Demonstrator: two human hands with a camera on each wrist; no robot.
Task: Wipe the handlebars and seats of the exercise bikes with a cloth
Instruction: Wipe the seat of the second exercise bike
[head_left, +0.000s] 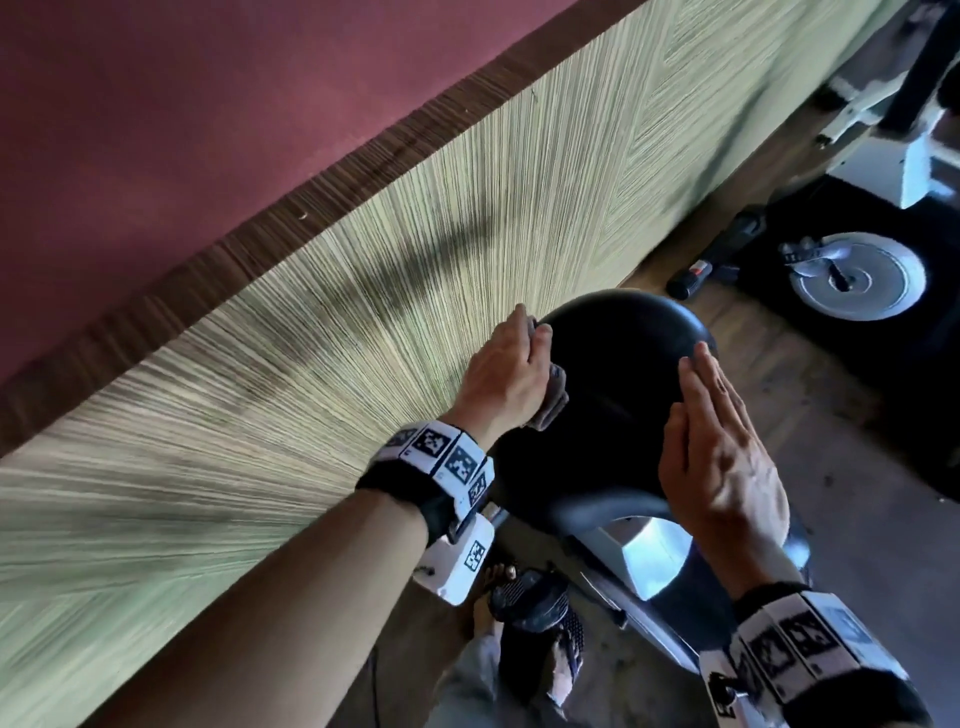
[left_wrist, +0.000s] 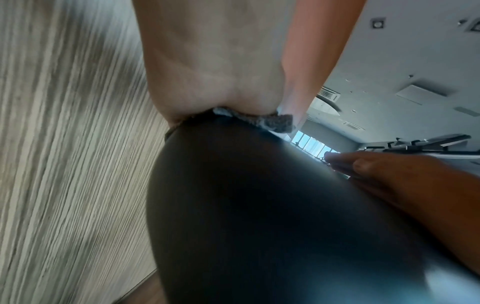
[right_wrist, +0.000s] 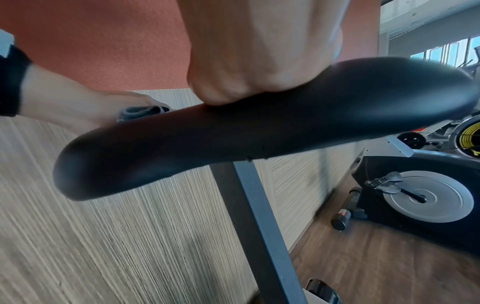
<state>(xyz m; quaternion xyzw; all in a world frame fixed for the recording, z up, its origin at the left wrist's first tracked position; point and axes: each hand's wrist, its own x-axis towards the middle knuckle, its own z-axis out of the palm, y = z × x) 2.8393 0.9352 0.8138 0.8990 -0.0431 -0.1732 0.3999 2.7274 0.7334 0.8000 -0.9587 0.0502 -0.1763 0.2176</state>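
Both hands on seat (head_left: 613, 395): L hand (head_left: 498, 374) grips cloth (head_left: 550, 400), R hand (head_left: 722, 457) flat, fingers straight.

Left hand (head_left: 506, 366) fingers curled gripping; right hand (head_left: 719, 457) flat, fingers straight.

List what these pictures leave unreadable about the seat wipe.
- Cloth: mostly hidden under the left hand in all three views; its size and fold cannot be told.
- Seat: the part under the right hand is covered; whether it looks clean cannot be told.
- Handlebars: out of frame in the head view.
- Wall panel: blurred by motion in the left wrist view.
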